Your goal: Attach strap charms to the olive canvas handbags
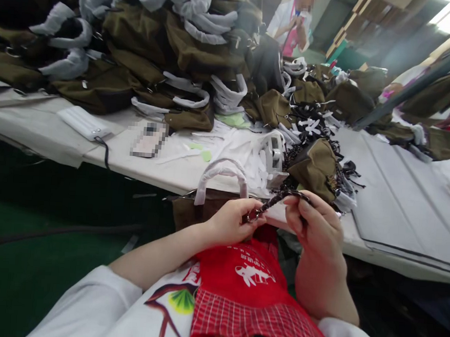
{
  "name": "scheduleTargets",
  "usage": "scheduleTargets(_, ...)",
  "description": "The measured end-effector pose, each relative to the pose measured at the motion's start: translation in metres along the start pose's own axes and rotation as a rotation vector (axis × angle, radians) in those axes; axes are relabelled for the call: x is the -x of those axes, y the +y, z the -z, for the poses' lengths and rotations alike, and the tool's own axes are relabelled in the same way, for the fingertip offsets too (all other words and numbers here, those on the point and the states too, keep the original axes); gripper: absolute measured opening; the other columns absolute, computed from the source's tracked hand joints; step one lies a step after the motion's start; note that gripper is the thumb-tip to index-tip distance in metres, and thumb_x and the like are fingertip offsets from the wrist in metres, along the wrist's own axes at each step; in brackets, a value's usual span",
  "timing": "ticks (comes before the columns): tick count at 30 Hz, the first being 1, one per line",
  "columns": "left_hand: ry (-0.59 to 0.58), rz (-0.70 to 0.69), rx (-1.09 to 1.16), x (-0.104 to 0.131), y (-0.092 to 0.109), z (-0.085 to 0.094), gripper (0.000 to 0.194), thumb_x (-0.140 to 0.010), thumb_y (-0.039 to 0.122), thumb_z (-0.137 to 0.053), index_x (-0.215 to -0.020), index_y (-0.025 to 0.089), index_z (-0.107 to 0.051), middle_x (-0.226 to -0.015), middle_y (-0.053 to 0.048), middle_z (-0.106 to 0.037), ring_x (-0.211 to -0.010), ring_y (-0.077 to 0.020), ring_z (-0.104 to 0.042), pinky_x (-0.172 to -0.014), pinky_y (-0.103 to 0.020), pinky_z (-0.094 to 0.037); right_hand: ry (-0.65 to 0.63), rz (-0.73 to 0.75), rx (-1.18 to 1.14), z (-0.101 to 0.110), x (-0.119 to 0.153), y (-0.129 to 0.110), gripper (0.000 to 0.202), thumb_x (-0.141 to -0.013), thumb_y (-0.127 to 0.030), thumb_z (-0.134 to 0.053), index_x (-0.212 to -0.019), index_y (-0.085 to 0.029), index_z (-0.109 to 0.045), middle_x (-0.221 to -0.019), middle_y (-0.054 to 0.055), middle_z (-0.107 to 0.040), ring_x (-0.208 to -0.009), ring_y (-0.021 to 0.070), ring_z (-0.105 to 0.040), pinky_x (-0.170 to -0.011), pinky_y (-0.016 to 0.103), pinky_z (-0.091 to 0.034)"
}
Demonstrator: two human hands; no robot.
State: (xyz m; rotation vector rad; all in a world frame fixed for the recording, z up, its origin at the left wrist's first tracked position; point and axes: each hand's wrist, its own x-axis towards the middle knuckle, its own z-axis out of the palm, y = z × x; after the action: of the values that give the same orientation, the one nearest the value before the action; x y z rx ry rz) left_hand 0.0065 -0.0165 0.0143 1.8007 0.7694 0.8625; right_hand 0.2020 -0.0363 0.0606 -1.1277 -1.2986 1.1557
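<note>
A dark braided strap (pixel 272 202) with a metal ring at one end stretches between my two hands, just past the table's front edge. My left hand (pixel 235 219) is closed round the ring end. With thumb and fingers my right hand (pixel 317 218) pinches the other end, which is partly hidden by the fingers. Beyond my left hand, a brown-olive bag (pixel 185 210) rests against the table edge, its wrapped handle (pixel 225 169) standing up. Behind my right hand lies a small olive bag (pixel 315 167) among a heap of dark straps (pixel 309 115).
Olive bags (pixel 138 34) with wrapped handles are piled along the back. A phone (pixel 149 140), a white power bank-like box (pixel 84 122) with a cable, and a white tape dispenser-like object (pixel 274 151) lie on the table (pixel 31 126). Another person (pixel 292 27) stands beyond.
</note>
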Motion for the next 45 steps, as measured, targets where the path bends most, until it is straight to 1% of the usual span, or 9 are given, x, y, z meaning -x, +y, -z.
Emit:
scheduleTargets(4, -0.059, 0.153, 0.234, 0.0, -0.013, -0.004, 0.021, -0.091, 0.035, -0.053, -0.085, 0.015, -0.058, -0.068, -0.001, -0.063, -0.06, -0.0106, -0.056, -0.06, -0.022, -0.047, 0.055, -0.08, 0.005, 0.015, 0.002, 0.022, 0.026, -0.091, -0.043, -0.056, -0.093, -0.02, -0.069, -0.046, -0.005, -0.041, -0.04, 0.0104, -0.033, -0.039, 0.023, -0.022)
scheduleTargets(12, 0.054, 0.124, 0.125, 0.008, -0.019, 0.007, 0.008, -0.083, 0.023, -0.061, -0.086, 0.015, -0.06, -0.08, -0.002, -0.067, -0.072, -0.0118, -0.06, -0.07, -0.023, -0.049, 0.044, -0.187, 0.154, 0.041, 0.006, 0.064, 0.031, -0.093, -0.046, -0.051, -0.095, -0.019, -0.067, -0.051, -0.004, -0.048, -0.041, 0.0099, -0.035, -0.038, 0.021, -0.026)
scheduleTargets(15, 0.059, 0.101, 0.085, 0.008, -0.018, 0.006, 0.006, -0.082, 0.021, -0.06, -0.085, 0.016, -0.06, -0.081, -0.002, -0.067, -0.074, -0.0122, -0.06, -0.07, -0.023, -0.049, 0.011, -0.06, 0.475, 0.041, 0.005, 0.066, 0.029, -0.089, -0.042, -0.057, -0.105, -0.02, -0.068, -0.079, 0.004, -0.067, -0.069, 0.0179, -0.06, -0.063, 0.03, -0.051)
scheduleTargets(19, 0.063, 0.099, 0.091, 0.007, -0.019, 0.003, 0.002, -0.081, 0.017, -0.059, -0.082, 0.016, -0.059, -0.079, -0.002, -0.066, -0.073, -0.0123, -0.06, -0.068, -0.023, -0.048, 0.035, 0.264, 0.7, 0.028, 0.013, 0.053, 0.033, -0.084, -0.026, -0.064, -0.117, -0.024, -0.066, -0.115, 0.009, -0.064, -0.105, 0.0254, -0.06, -0.094, 0.043, -0.049)
scheduleTargets(28, -0.1, 0.218, 0.352, 0.013, -0.016, -0.004, 0.008, -0.085, 0.022, -0.059, -0.081, 0.015, -0.056, -0.072, 0.0, -0.06, -0.066, -0.0112, -0.057, -0.062, -0.022, -0.047, -0.243, 0.465, 0.699, -0.006, 0.016, 0.054, 0.031, -0.091, -0.015, -0.057, -0.117, -0.027, -0.065, -0.102, 0.006, -0.068, -0.092, 0.02, -0.064, -0.079, 0.035, -0.052)
scheduleTargets(31, -0.107, 0.226, 0.342, 0.015, -0.012, -0.001, 0.01, -0.087, 0.024, -0.058, -0.082, 0.016, -0.055, -0.071, 0.0, -0.062, -0.065, -0.0118, -0.058, -0.063, -0.023, -0.048, -0.15, 0.422, 0.661, -0.009, 0.016, 0.055, 0.025, -0.09, -0.017, -0.059, -0.112, -0.025, -0.066, -0.099, 0.006, -0.068, -0.088, 0.0192, -0.063, -0.076, 0.034, -0.052)
scheduleTargets(34, 0.055, 0.204, 0.209, 0.014, -0.009, -0.001, 0.01, -0.088, 0.025, -0.057, -0.081, 0.017, -0.055, -0.07, 0.0, -0.063, -0.064, -0.0122, -0.059, -0.065, -0.024, -0.048, 0.042, 0.355, 0.593, -0.014, 0.021, 0.049, 0.016, -0.088, -0.018, -0.061, -0.102, -0.023, -0.067, -0.095, 0.006, -0.066, -0.085, 0.0198, -0.062, -0.073, 0.033, -0.051)
scheduleTargets(39, 0.333, 0.115, -0.122, 0.012, -0.011, -0.013, 0.004, -0.088, 0.02, -0.055, -0.09, 0.018, -0.057, -0.084, -0.004, -0.067, -0.077, -0.0168, -0.063, -0.072, -0.028, -0.05, -0.033, 0.233, 0.511, -0.031, 0.027, 0.052, 0.017, -0.086, -0.025, -0.067, -0.103, -0.022, -0.068, -0.086, 0.004, -0.063, -0.073, 0.0177, -0.058, -0.065, 0.031, -0.048)
scheduleTargets(45, 0.219, -0.051, -0.308, 0.015, -0.015, -0.029, 0.028, -0.091, 0.014, -0.044, -0.119, 0.014, -0.049, -0.108, -0.013, -0.068, -0.098, -0.0224, -0.065, -0.088, -0.036, -0.053, 0.066, 0.158, 0.355, -0.035, 0.021, 0.065, 0.009, -0.09, -0.026, -0.063, -0.09, -0.023, -0.071, -0.084, 0.003, -0.063, -0.078, 0.0173, -0.059, -0.071, 0.03, -0.048)
